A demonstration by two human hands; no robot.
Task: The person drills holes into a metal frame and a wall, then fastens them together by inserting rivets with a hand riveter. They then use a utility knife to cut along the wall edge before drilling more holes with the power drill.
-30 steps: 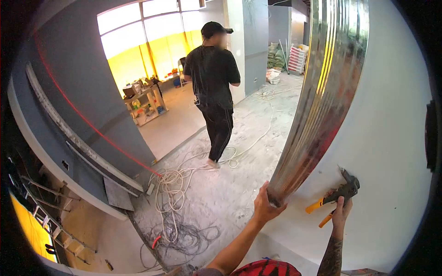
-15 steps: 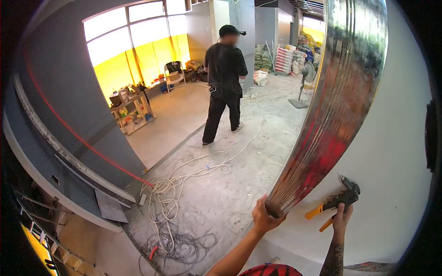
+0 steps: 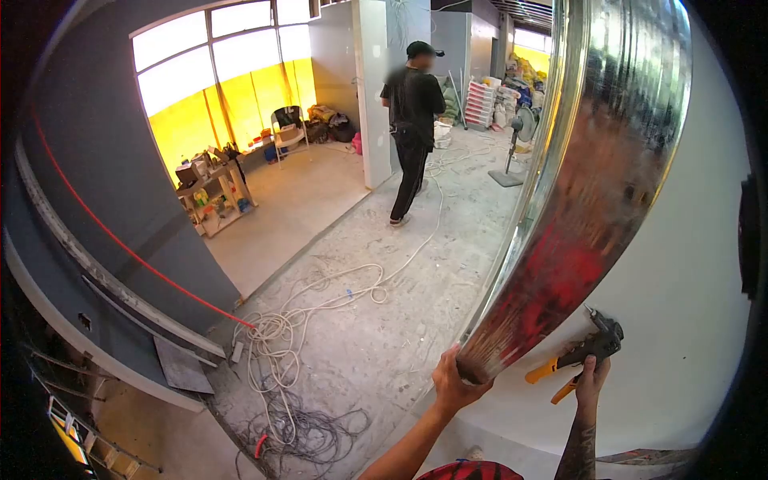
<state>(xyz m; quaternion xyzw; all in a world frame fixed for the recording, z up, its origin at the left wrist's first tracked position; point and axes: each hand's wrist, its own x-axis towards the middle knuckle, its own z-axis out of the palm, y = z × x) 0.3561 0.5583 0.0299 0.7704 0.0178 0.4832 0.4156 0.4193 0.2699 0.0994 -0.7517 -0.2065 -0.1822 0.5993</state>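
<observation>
A long, shiny metal panel point(image 3: 572, 216) slants from the upper right down to my left hand point(image 3: 458, 382). My left fingers grip its lower end, with the thumb on the near face. Red and brown reflections show on the panel's surface. To the right, my right hand point(image 3: 590, 382) is wrapped round the handle of a black-and-orange hand tool point(image 3: 598, 342) with a pointed metal tip. The tip points up and to the left, close to the panel's right edge but apart from it. The tool's exact kind is not plain.
A person in black point(image 3: 412, 120) walks beyond the panel. Coiled white cable point(image 3: 276, 332) and tangled dark wire point(image 3: 320, 432) lie on the dusty floor. A standing fan point(image 3: 520, 128), a white chair point(image 3: 290, 136) and a cluttered small table point(image 3: 214, 188) stand farther back. A pale wall point(image 3: 680, 320) is at right.
The view has shifted slightly, and more of the panel's left edge shows. The person in black has walked farther away. Both my hands keep their holds.
</observation>
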